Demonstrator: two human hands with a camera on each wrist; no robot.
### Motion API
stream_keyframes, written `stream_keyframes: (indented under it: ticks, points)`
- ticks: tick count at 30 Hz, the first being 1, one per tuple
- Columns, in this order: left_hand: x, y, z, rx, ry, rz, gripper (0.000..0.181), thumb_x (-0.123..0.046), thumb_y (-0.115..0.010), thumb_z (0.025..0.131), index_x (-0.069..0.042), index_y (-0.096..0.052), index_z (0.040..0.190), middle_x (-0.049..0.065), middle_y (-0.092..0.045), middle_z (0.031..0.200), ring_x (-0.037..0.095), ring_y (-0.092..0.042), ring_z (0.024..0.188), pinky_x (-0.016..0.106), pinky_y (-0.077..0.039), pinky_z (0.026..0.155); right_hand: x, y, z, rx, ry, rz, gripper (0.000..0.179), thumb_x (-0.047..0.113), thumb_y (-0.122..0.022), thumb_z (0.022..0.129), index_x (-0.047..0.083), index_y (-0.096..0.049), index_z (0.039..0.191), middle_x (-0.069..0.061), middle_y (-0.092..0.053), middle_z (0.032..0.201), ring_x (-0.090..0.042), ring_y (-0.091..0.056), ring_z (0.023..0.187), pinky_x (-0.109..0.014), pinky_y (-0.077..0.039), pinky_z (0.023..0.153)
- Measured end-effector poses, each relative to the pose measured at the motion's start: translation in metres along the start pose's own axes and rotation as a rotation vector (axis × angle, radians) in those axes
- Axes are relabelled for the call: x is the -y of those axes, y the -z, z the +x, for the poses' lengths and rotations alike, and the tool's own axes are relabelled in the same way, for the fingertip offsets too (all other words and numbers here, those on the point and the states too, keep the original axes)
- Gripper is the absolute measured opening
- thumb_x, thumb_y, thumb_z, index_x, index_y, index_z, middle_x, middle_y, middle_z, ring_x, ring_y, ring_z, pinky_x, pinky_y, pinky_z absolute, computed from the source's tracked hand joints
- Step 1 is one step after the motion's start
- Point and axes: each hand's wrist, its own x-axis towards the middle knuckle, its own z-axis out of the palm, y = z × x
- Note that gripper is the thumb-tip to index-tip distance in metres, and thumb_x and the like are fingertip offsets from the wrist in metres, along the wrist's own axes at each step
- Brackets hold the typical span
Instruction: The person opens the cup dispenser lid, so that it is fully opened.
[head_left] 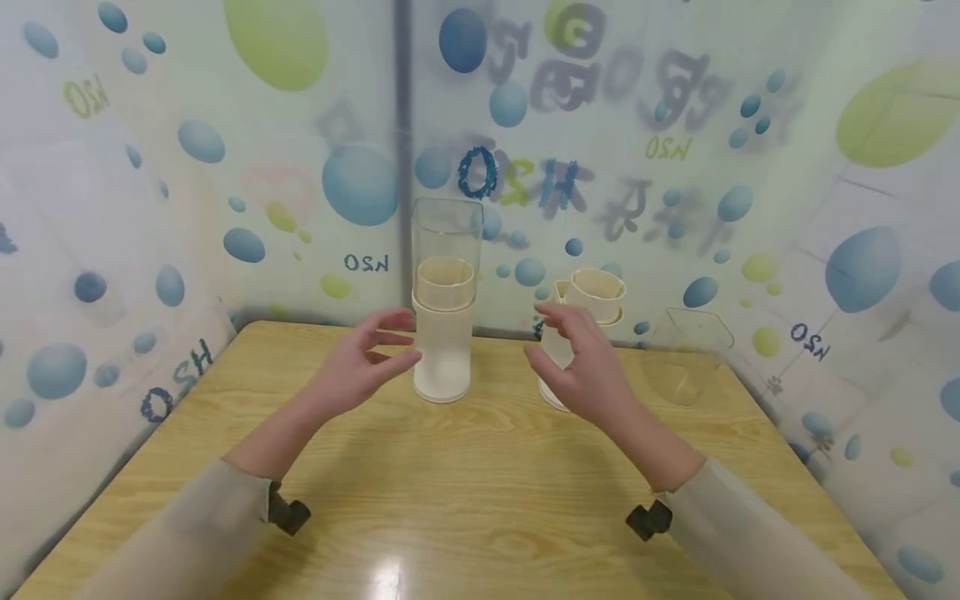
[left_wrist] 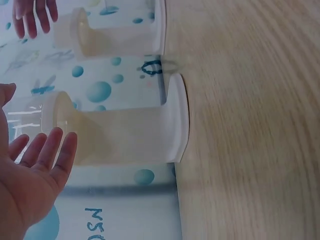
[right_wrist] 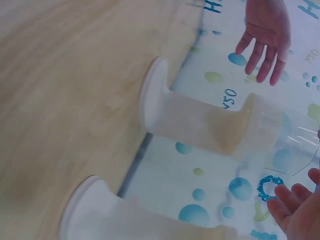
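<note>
Leftmost, a pale sleeve [head_left: 191, 521] runs back from your left hand, with a dark device [head_left: 288, 510] at its cuff. Your left hand [head_left: 371, 358] itself is up in the air, thumb and fingers apart, gripping nothing. Just right of its fingertips is the left stand [head_left: 442, 358], a cream cylinder upright on the wooden table [head_left: 450, 492]; the right wrist view shows a gap between your fingers and it. Higher than those fingertips, a clear cover [head_left: 447, 229] sits on top of that stand, around its cream collar. Between your hands and beyond them, mirror-reversed H2O lettering [head_left: 516, 183] shows on a pale backdrop [head_left: 258, 117]. Further right, well apart from your left hand, a second stand [head_left: 600, 307] is upright too, partly hidden behind your right hand [head_left: 588, 362]. That hand is likewise spread, thumb parted from the fingers, holding nothing; it is close to the stand, though I cannot tell whether you touch it. Right of your right hand, and apart from it, a clear container [head_left: 686, 358] rests on the table. Nearer you, the right sleeve [head_left: 757, 533] slants away from that hand, another dark device [head_left: 650, 520] at its cuff.
</note>
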Motion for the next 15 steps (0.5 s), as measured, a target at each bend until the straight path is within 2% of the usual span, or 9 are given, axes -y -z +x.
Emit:
stream_keyframes:
  ticks: [4,9,13,15]
  points:
    - [0.006,0.010,0.016,-0.020,0.015,-0.023,0.069,-0.024,-0.078,0.104,-0.011,-0.045,0.164,0.016,-0.057,0.159,0.040,-0.062,0.142,0.057,-0.055,0.111,0.011,-0.003,0.029,0.024,-0.003,0.011,0.059,0.030,-0.074,0.105,0.010,-0.056,0.157,-0.018,-0.058,0.152,-0.035,-0.060,0.138,-0.057,-0.052,0.114]
    - [0.008,0.020,0.039,-0.026,0.041,-0.033,0.083,-0.028,-0.081,0.101,-0.012,-0.036,0.169,0.018,-0.049,0.167,0.041,-0.054,0.150,0.061,-0.049,0.119,0.026,-0.006,0.066,0.037,0.000,0.012,0.065,0.036,-0.074,0.104,0.012,-0.052,0.161,-0.018,-0.051,0.159,-0.034,-0.057,0.140,-0.056,-0.052,0.114]
    - [0.008,0.022,0.058,-0.009,0.063,-0.019,0.099,-0.032,-0.086,0.097,-0.014,-0.025,0.174,0.016,-0.040,0.173,0.038,-0.045,0.158,0.063,-0.047,0.121,0.038,-0.008,0.091,0.043,-0.024,-0.019,0.073,0.045,-0.074,0.103,0.016,-0.046,0.165,-0.016,-0.041,0.167,-0.032,-0.053,0.145,-0.057,-0.052,0.113]
    - [0.008,0.022,0.067,0.006,0.072,-0.028,0.106,-0.034,-0.088,0.095,-0.016,-0.021,0.175,0.014,-0.035,0.175,0.038,-0.041,0.161,0.062,-0.047,0.122,0.042,-0.009,0.101,0.047,-0.046,-0.019,0.078,0.048,-0.074,0.103,0.018,-0.043,0.168,-0.015,-0.035,0.171,-0.033,-0.048,0.151,-0.058,-0.049,0.117]
